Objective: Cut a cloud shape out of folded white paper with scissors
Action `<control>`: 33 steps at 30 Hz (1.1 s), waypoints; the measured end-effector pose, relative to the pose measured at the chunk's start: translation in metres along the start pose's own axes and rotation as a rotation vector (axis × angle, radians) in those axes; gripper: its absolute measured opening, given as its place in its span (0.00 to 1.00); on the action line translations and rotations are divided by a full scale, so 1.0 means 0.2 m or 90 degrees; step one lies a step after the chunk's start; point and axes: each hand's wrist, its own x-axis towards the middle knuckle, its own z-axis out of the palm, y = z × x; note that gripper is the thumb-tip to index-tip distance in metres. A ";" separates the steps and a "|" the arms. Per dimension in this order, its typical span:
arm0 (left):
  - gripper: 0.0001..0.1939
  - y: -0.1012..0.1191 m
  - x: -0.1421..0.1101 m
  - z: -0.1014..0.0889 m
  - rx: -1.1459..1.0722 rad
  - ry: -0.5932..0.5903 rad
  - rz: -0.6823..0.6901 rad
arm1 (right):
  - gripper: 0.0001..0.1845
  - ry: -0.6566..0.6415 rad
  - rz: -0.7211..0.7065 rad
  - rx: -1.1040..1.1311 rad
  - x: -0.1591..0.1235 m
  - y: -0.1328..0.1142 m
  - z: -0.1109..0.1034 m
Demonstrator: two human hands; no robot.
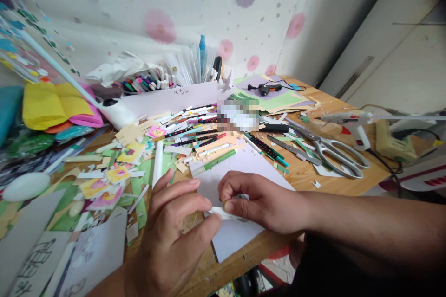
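My right hand (261,202) pinches a small folded or rolled piece of white paper (227,214) between thumb and bent fingers. At the left end of that piece, the thumb and index finger of my left hand (174,227) close on it, while the other left fingers stay raised and loosely curved. Part of the paper is hidden under the right fingers. Beneath both hands lies a pale sheet (233,241) near the table's front edge. A white rolled tube (158,163) rests just beyond my left hand.
Right of the sheet lie large metal scissors (336,151), a craft knife (296,148) and a white glue gun (353,125). Paper scraps and painted cut-outs (104,190) cover the left. Dotted pens (266,148) and a pen box (174,97) stand farther back, beside a black glue gun (268,88).
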 end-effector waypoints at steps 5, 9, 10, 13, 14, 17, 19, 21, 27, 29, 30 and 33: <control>0.17 0.00 0.00 -0.01 -0.012 -0.026 0.001 | 0.04 -0.002 0.000 -0.017 0.00 0.00 0.00; 0.21 -0.03 0.00 0.01 -0.129 -0.063 -0.095 | 0.05 -0.035 0.032 0.039 0.00 0.00 0.00; 0.23 -0.04 0.00 0.02 -0.164 -0.073 -0.158 | 0.06 -0.047 0.042 0.060 0.00 0.00 -0.01; 0.17 -0.06 0.02 0.03 -0.231 -0.149 -0.336 | 0.07 -0.061 0.062 0.087 0.00 0.01 -0.02; 0.11 -0.06 0.02 0.03 -0.249 -0.184 -0.361 | 0.07 -0.059 0.066 0.085 0.00 0.01 -0.02; 0.04 -0.06 0.05 0.03 -0.294 -0.226 -0.386 | 0.11 -0.035 0.060 0.088 0.00 0.02 -0.03; 0.06 -0.06 0.06 0.03 -0.303 -0.210 -0.406 | 0.14 -0.021 0.050 0.114 0.00 0.02 -0.04; 0.06 -0.06 0.06 0.03 -0.301 -0.189 -0.421 | 0.15 -0.014 0.045 0.099 0.00 0.02 -0.04; 0.09 -0.06 0.07 0.02 -0.361 -0.218 -0.475 | 0.08 0.066 0.059 -0.039 0.01 0.06 -0.03; 0.10 -0.06 0.07 0.03 -0.370 -0.214 -0.487 | 0.08 0.076 0.069 -0.026 0.01 0.08 -0.04; 0.10 -0.06 0.07 0.03 -0.372 -0.209 -0.495 | 0.08 0.080 0.074 -0.019 0.02 0.09 -0.04; 0.09 -0.06 0.06 0.05 -0.375 -0.205 -0.508 | 0.08 0.091 0.078 -0.013 0.02 0.11 -0.06</control>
